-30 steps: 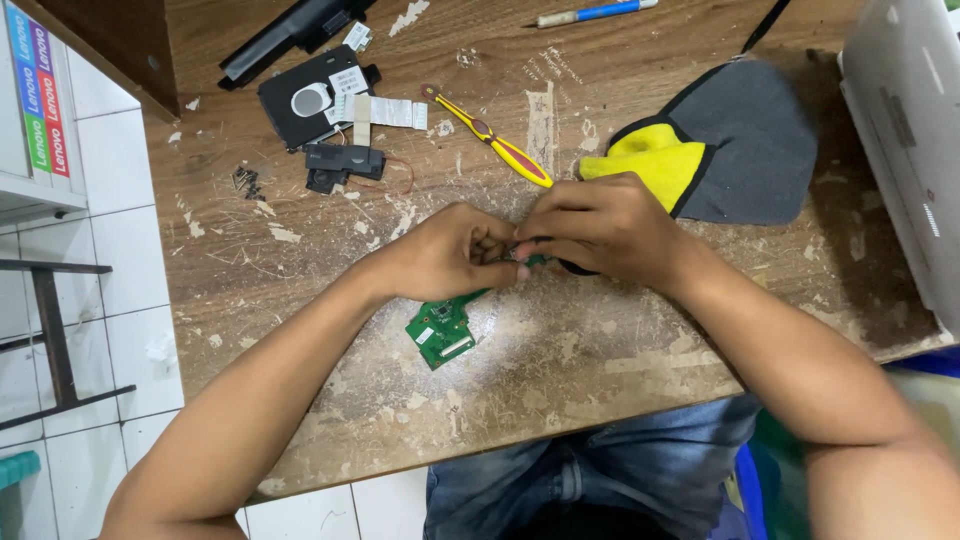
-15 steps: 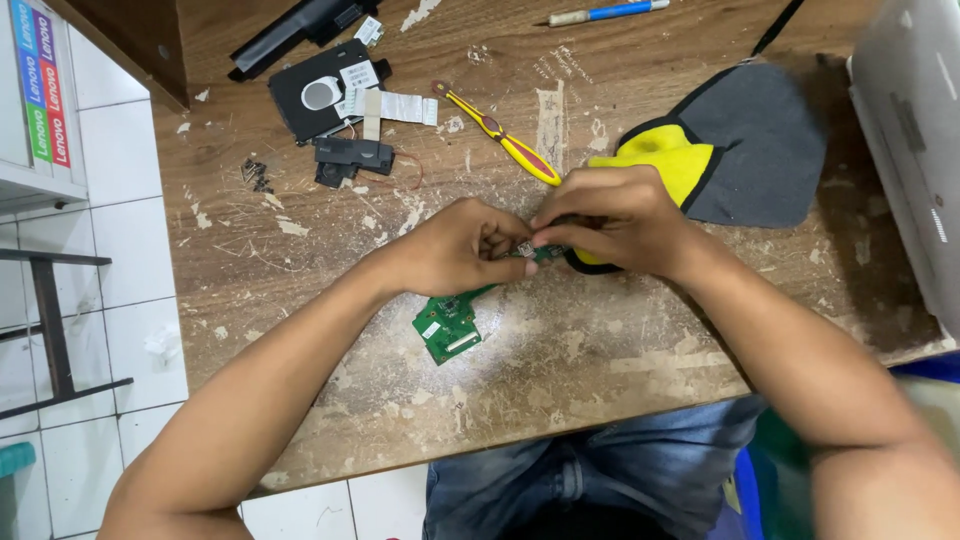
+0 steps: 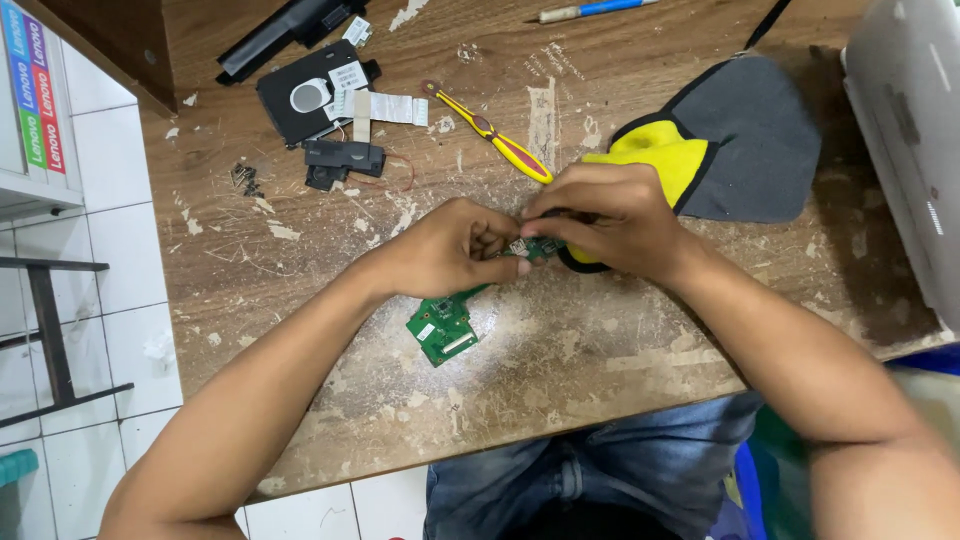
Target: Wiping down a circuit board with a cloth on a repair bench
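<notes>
Over scratched wooden table [image 3: 300, 260], both hands [image 3: 530, 235] together pinch a green circuit board [image 3: 445, 325].

Left hand [image 3: 450, 250]: pinching the green circuit board [image 3: 447, 326], whose lower end rests on the wooden table [image 3: 620, 350].
Right hand [image 3: 610, 215]: fingertips meeting the left's, seemingly on the board's upper end.
Beyond: yellow toothbrush [image 3: 495, 138], grey-and-yellow cloth [image 3: 735, 140].
</notes>
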